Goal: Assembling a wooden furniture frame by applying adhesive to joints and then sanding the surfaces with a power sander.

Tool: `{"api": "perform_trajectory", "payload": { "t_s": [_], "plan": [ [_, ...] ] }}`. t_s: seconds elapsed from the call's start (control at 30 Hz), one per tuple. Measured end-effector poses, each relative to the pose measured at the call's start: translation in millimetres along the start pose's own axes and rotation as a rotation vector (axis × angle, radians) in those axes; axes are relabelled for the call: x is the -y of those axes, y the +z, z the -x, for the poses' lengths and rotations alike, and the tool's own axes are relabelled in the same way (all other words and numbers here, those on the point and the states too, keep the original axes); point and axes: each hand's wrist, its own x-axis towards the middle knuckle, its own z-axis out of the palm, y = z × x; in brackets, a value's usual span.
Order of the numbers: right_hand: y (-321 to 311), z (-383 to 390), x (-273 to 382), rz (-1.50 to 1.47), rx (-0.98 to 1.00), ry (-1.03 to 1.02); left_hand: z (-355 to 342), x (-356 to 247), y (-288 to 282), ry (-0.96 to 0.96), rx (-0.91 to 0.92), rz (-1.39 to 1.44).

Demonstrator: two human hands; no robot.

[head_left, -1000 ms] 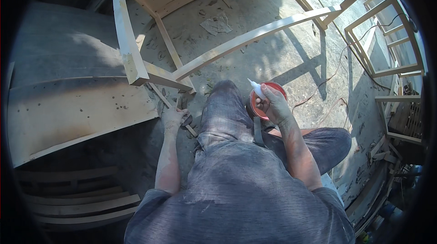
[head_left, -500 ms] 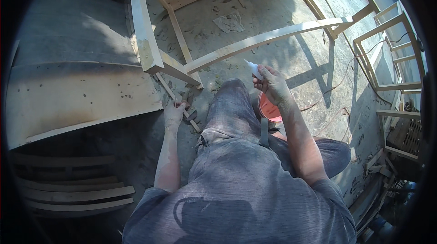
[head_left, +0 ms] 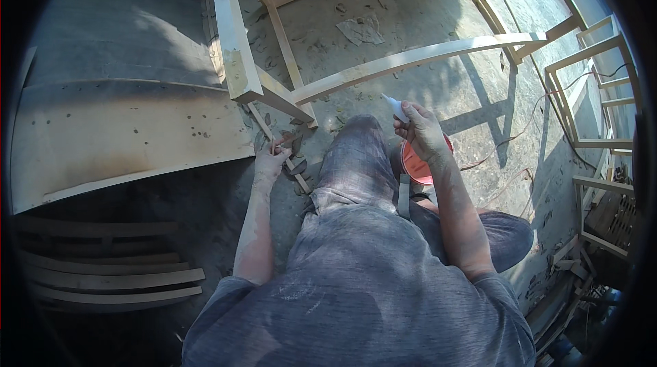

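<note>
Bottle (head_left: pixel 397 108), white with a tapering nozzle (head_left: pixel 387 98), is gripped in the right hand (head_left: pixel 421 131), thumb and fingers wrapped round its body. It is held beyond the person's bent knee (head_left: pixel 356 136) and off to its right, above the concrete floor (head_left: pixel 349 103); the tip points up and to the left in the view, apart from any wood. A red round container (head_left: pixel 413 164) is partly hidden behind that wrist.

On the other side, the left hand (head_left: pixel 268 160) has its fingers bent in at a narrow wooden strip (head_left: pixel 259 123), which slants out from under the corner of the pale frame (head_left: pixel 237 59). Whether those fingers pinch the strip or some smaller piece beside it, I cannot tell.

The step in hand looks like readying: the bottle is lifted upright enough to keep its contents back while the left hand deals with the wood. If the bottle is to be used there, the move calls for bringing the nozzle across the knee, tipping it downward and squeezing lightly, with the left hand keeping the strip steady and its fingertips out from under the tip.
</note>
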Motion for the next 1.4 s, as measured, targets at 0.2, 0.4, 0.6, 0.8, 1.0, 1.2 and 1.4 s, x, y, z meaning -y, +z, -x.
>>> {"api": "perform_trajectory", "payload": {
  "t_s": [0.2,0.4,0.6,0.8,1.0,1.2,1.4],
  "plan": [
    [4.3,3.0,1.8,0.023,-0.005,-0.012,-12.1,-3.8,0.0,-0.099,-0.205,-0.243],
    [4.1,7.1,-2.2,0.026,-0.013,0.015,-8.1,-8.5,7.6,-0.065,-0.278,-0.341],
    [-0.7,6.9,-6.6,-0.006,0.000,0.015,2.0,-9.0,11.1,-0.010,-0.175,-0.060],
    [-3.3,3.5,-7.9,-0.049,0.014,0.030,9.3,-24.8,10.5,-0.033,-0.026,0.191],
    [12.1,-2.6,0.0,-0.030,0.017,-0.019,20.0,-33.5,13.0,0.136,-0.169,-0.668],
    [31.7,-36.2,19.7,0.359,-0.080,-0.179,33.8,-60.4,1.5,0.131,-0.416,-0.797],
    [40.6,-74.0,35.4,0.508,-0.055,-0.245,36.1,-161.2,-23.2,0.391,-0.689,-0.214]
  ]
}}
